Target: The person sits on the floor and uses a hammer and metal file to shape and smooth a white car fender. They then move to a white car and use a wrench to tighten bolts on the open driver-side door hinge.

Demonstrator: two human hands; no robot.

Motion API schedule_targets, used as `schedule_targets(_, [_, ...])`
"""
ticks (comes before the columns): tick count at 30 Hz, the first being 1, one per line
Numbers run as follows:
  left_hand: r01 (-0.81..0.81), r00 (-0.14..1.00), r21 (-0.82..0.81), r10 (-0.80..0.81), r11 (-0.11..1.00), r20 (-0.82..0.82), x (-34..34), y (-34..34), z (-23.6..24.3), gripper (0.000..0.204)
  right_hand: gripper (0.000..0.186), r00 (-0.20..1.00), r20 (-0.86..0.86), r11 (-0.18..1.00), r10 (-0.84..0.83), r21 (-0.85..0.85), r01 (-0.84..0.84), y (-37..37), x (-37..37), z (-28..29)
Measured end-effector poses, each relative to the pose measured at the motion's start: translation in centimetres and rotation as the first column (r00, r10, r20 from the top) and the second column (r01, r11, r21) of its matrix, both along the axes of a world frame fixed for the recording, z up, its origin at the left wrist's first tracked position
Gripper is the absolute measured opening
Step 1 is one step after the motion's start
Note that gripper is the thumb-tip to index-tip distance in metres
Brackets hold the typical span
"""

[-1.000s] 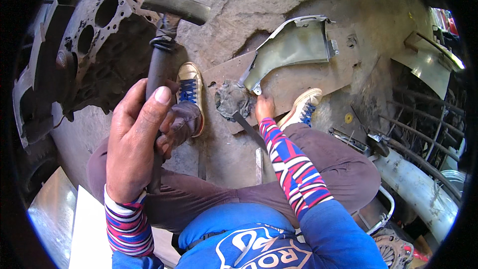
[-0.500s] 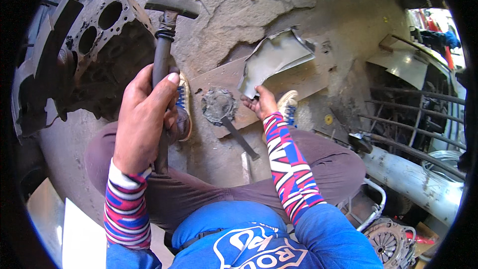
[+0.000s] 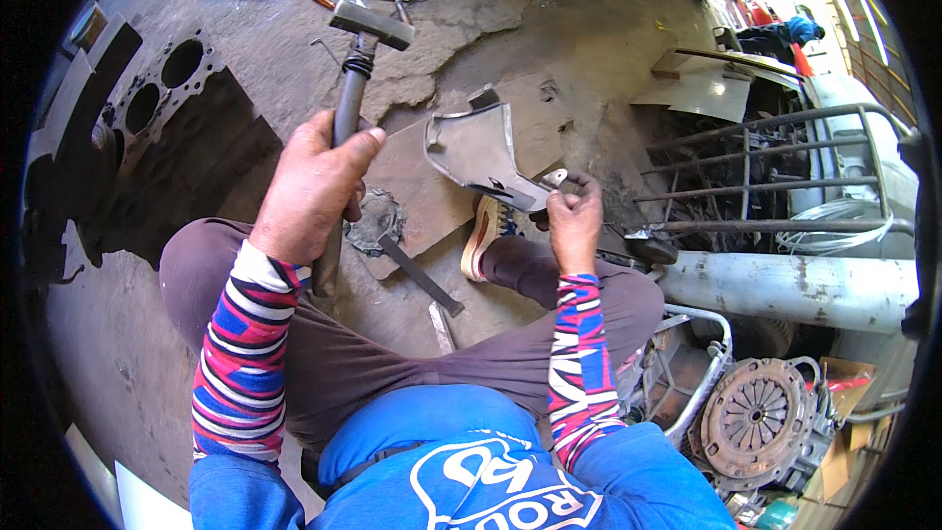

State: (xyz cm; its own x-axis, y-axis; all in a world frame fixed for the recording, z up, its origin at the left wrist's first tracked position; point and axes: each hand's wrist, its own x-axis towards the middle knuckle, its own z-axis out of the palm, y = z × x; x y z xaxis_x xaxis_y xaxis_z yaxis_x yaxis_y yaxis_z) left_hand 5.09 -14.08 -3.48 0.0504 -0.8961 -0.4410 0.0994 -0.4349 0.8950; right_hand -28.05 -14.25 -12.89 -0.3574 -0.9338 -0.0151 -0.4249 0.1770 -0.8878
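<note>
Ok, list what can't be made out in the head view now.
In the head view:
Dark cylindrical hammer handle: middle hidden by the left hand.
Thin grey curved metal panel: far face turned away.
Slim orange-handled tool: far end hidden behind the hammer's grey steel head.
Flat white sheet: cut off by the lower edge.

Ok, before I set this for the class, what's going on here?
A person is handling two things at once. The left hand grips a hammer by its handle, head up, clear of the other work. The right hand holds one end of a bent metal panel, tilted over a board; whether it touches the board is hard to tell. A dark round lump sits at the board's edge, with a flat bar reaching from it toward the person.
</note>
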Motion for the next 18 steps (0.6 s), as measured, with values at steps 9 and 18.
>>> schedule_targets(9, [0.483,0.872,-0.244,-0.436,0.841,0.225,-5.0,0.9,-2.2,0.069,0.036,0.969,0.143,0.97,0.2,0.107,-0.216,0.1,3.9,9.8])
schedule_targets(18, [0.35,0.922,-0.35,-0.254,0.869,0.291,-6.2,0.6,-2.2,0.044,0.041,0.936,0.346,0.98,0.059,0.158,-0.121,0.7,7.6,11.1])
